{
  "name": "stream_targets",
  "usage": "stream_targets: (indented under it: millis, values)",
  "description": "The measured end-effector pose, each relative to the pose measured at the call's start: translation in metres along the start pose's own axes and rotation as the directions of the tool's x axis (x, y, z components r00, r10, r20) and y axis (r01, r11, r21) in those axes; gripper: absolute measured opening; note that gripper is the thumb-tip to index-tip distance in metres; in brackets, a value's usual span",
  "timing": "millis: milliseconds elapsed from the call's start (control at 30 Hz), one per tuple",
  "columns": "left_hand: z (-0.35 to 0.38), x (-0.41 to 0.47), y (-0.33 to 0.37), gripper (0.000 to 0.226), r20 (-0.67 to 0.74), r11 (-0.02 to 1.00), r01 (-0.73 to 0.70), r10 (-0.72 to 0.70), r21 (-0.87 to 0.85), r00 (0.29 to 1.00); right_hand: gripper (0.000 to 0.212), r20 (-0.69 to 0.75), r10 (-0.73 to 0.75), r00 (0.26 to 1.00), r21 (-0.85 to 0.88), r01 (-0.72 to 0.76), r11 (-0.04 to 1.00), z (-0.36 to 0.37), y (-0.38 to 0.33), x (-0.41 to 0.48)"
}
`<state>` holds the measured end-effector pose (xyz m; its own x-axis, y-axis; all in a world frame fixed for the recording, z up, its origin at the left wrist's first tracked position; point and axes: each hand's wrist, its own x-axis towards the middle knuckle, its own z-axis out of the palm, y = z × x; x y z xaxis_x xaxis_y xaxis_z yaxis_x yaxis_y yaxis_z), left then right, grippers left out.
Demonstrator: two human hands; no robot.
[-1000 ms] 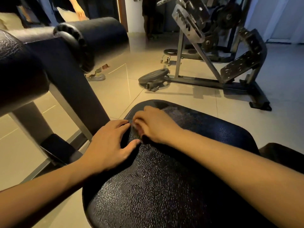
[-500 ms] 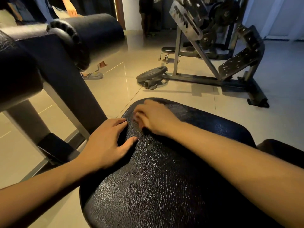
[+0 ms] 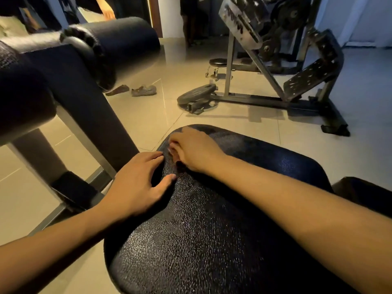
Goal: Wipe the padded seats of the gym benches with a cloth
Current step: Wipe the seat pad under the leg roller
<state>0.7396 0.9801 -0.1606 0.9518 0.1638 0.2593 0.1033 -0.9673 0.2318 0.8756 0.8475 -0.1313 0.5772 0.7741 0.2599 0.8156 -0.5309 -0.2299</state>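
Note:
A black padded bench seat (image 3: 222,219) with a cracked, shiny skin fills the lower middle of the view. My left hand (image 3: 137,183) rests on its left edge, with the fingers spread over the side and the thumb lying on top. My right hand (image 3: 195,151) sits near the seat's far left corner with its fingers curled under. A small pale bit shows at those fingertips. I cannot tell whether it is a cloth, and no cloth is plainly visible.
A black roller pad (image 3: 118,41) on a dark frame (image 3: 89,115) stands close on the left. A weight machine (image 3: 275,49) and a loose weight plate (image 3: 197,93) sit ahead on the tiled floor. Shoes (image 3: 144,90) lie beyond, and a person's hand (image 3: 107,11) shows at top left.
My right hand has edged slightly toward the seat's far corner. The left hand keeps its place on the edge. The view has shifted, so the shoes now show.

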Motion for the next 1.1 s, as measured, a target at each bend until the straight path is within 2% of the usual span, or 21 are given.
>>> stream_targets:
  millis: [67, 167, 267, 367, 500, 567, 667, 733, 767, 833, 900, 1000, 1033, 1100]
  values:
    - [0.001, -0.001, 0.000, 0.087, -0.006, 1.000, 0.000, 0.000, -0.002, 1.000, 0.025, -0.031, 0.118, 0.993, -0.041, -0.119, 0.992, -0.008, 0.038, 0.001]
    - [0.003, -0.002, 0.001, 0.083, -0.004, 1.000, -0.001, 0.001, 0.002, 1.000, 0.019, -0.097, 0.365, 0.926, -0.142, -0.376, 0.916, -0.024, 0.107, -0.010]
    - [0.003, 0.000, 0.002, 0.081, 0.001, 0.999, 0.005, -0.005, 0.034, 1.000, 0.012, -0.152, 0.452, 0.879, -0.248, -0.476, 0.843, -0.029, 0.124, -0.023]
    - [0.002, 0.000, 0.004, 0.083, 0.010, 0.998, -0.005, 0.004, 0.062, 1.000, 0.017, -0.152, 0.390, 0.908, -0.173, -0.413, 0.894, -0.017, 0.073, -0.020]
    - [0.002, 0.002, 0.004, 0.085, 0.020, 0.997, 0.000, -0.002, 0.077, 1.000, 0.027, -0.027, 0.099, 0.995, -0.050, -0.100, 0.994, -0.001, -0.008, -0.023]
    - [0.001, 0.002, 0.003, 0.086, 0.024, 0.997, -0.002, 0.000, 0.082, 1.000, 0.025, -0.033, 0.050, 0.998, -0.032, -0.051, 0.998, -0.003, 0.000, -0.024]
    - [0.001, 0.001, 0.003, 0.086, 0.035, 0.996, 0.001, -0.004, 0.089, 0.999, 0.020, -0.091, 0.232, 0.968, -0.090, -0.240, 0.967, -0.015, 0.060, -0.026]
    - [0.001, 0.001, 0.004, 0.085, 0.040, 0.995, 0.007, -0.011, 0.098, 0.999, 0.018, -0.153, 0.397, 0.905, -0.123, -0.416, 0.901, -0.023, 0.103, -0.032]
    - [0.002, 0.001, 0.004, 0.084, 0.043, 0.995, 0.006, -0.010, 0.103, 0.999, 0.016, -0.185, 0.437, 0.880, -0.140, -0.464, 0.875, -0.024, 0.114, -0.035]
    - [0.002, 0.001, 0.004, 0.084, 0.040, 0.994, 0.005, -0.009, 0.105, 0.999, 0.015, -0.198, 0.430, 0.881, -0.154, -0.461, 0.874, -0.022, 0.101, -0.037]
    - [0.001, 0.001, 0.004, 0.084, 0.038, 0.995, 0.004, -0.008, 0.102, 0.999, 0.018, -0.150, 0.371, 0.917, -0.073, -0.384, 0.920, -0.016, 0.060, -0.036]
    - [0.001, 0.001, 0.005, 0.089, 0.037, 0.995, -0.004, 0.000, 0.102, 0.999, 0.024, -0.015, 0.126, 0.992, -0.018, -0.126, 0.992, -0.009, -0.002, -0.042]
    - [0.001, 0.001, 0.004, 0.090, 0.035, 0.995, -0.007, 0.003, 0.102, 0.999, 0.027, 0.003, 0.051, 0.999, -0.028, -0.051, 0.998, -0.006, -0.007, -0.044]
    - [0.001, 0.001, 0.003, 0.090, 0.036, 0.995, -0.013, 0.009, 0.102, 0.999, 0.029, -0.016, 0.030, 0.999, -0.053, -0.031, 0.998, -0.007, 0.010, -0.042]
